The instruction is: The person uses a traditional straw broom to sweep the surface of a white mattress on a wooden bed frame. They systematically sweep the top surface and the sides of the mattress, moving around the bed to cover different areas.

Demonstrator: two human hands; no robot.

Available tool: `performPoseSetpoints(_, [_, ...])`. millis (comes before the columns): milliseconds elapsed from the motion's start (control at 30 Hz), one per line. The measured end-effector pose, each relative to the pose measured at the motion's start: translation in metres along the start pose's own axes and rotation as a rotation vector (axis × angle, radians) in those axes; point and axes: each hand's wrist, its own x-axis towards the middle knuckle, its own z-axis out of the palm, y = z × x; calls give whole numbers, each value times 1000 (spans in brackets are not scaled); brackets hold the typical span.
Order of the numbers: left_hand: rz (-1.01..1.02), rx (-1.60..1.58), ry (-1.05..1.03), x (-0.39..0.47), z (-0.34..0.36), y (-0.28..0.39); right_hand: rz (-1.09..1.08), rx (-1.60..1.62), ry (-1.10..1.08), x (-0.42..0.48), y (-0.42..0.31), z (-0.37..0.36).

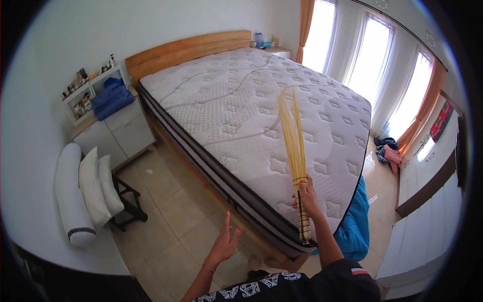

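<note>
A bare quilted mattress (pixel 234 113) lies on a wooden bed frame (pixel 181 151), uncovered, with a wooden headboard (pixel 188 44) at its far end. My right hand (pixel 308 198) grips the bound handle of a bundled-stick bed broom (pixel 294 151) over the near corner of the mattress. The broom's pale yellow bristles point away from me, towards the middle of the mattress. Beside the near long side of the bed, my left hand (pixel 225 241) is raised with its fingers apart and nothing in it.
At left, a bolster (pixel 71 196) and pillows (pixel 92 187) lean by a black stool (pixel 130 204). A white cabinet (pixel 128 137) bears folded blue cloth (pixel 112 99). Blue bedding (pixel 353 226) lies at the mattress's right corner; clothes (pixel 390 154) are heaped on the floor near the curtains.
</note>
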Motion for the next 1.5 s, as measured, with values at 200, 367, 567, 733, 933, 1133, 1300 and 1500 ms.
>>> performPoseSetpoints(200, [-3,31,28,43,32,-27,130,-328,-322,5,39,-2])
performPoseSetpoints(367, [37,5,172,79,41,-24,2,-320,-757,-13,3,14])
performPoseSetpoints(567, [99,37,206,94,40,1,-71,-89,-330,71,-1,-20])
performPoseSetpoints(733, [197,214,196,116,49,8,-108,-286,-62,160,26,-56])
performPoseSetpoints(933, [292,439,266,156,69,17,-162,-756,-279,128,20,3])
performPoseSetpoints(1133, [361,565,292,157,83,5,-456,-483,-881,97,7,10])
performPoseSetpoints(1300, [297,682,250,150,67,21,-257,-117,-451,109,-18,-6])
performPoseSetpoints(1500, [367,617,282,153,64,25,-44,-437,-23,181,3,-2])
